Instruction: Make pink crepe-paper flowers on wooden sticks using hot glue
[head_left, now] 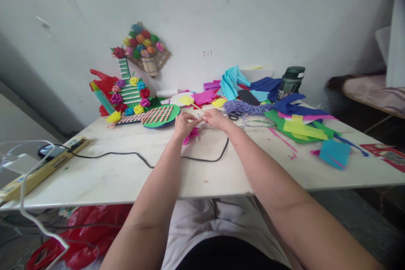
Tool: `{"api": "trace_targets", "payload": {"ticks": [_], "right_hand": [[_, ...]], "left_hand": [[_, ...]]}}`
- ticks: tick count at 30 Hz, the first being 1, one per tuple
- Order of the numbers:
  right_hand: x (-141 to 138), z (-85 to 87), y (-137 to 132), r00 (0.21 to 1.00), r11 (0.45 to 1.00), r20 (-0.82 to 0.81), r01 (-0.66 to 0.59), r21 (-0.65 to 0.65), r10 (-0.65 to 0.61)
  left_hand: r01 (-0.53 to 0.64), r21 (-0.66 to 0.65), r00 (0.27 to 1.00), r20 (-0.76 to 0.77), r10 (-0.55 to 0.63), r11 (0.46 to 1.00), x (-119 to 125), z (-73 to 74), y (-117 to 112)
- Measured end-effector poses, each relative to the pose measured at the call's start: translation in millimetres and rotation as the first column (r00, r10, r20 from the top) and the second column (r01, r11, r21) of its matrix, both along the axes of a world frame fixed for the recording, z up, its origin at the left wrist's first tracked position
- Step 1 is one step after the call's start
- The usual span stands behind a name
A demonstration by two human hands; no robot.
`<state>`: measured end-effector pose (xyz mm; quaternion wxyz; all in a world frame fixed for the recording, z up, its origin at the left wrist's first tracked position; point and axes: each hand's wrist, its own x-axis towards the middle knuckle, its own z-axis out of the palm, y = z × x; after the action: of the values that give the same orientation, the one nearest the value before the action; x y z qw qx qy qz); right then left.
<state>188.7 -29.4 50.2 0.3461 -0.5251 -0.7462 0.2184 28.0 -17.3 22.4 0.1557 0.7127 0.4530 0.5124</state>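
Observation:
Both my hands meet over the middle of the white table (104,177). My left hand (184,124) and my right hand (215,118) pinch a small pale piece between their fingertips; it is too small to name. A crumpled pink paper piece (191,135) lies just under my left hand. A thin stick with a yellow paper tip (187,101) lies just beyond my fingers. A black cable (202,159) loops across the table below my hands.
Paper flower crafts (133,93) and a green woven oval (158,116) stand at the back left. Coloured paper scraps (297,124), purple beads (243,107) and a dark green flask (291,80) fill the right. A power strip (41,168) lies at the left edge.

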Motion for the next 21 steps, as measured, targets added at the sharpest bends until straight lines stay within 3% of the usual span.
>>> {"api": "trace_targets", "payload": {"ticks": [4,8,14,21], "right_hand": [[0,-0.4,-1,0.967,0.988,-0.252,-0.006,-0.157,-0.035],[2,2.5,-5,0.922,0.973,-0.382,-0.022,-0.229,-0.069],[2,7.6,-12,0.892,0.973,-0.451,-0.132,-0.187,0.035],[2,8.8,-14,0.894,0.966,-0.448,-0.137,-0.220,0.025]], "left_hand": [[-0.003,0.022,0.998,0.064,0.001,1.000,0,0.0,1],[-0.022,0.026,0.993,0.115,0.019,0.999,-3,-3.5,5],[0.122,-0.161,0.976,0.199,-0.089,0.979,-4,-6.1,4],[0.242,-0.281,0.936,0.320,-0.147,0.929,-1,-3.9,0]]}}
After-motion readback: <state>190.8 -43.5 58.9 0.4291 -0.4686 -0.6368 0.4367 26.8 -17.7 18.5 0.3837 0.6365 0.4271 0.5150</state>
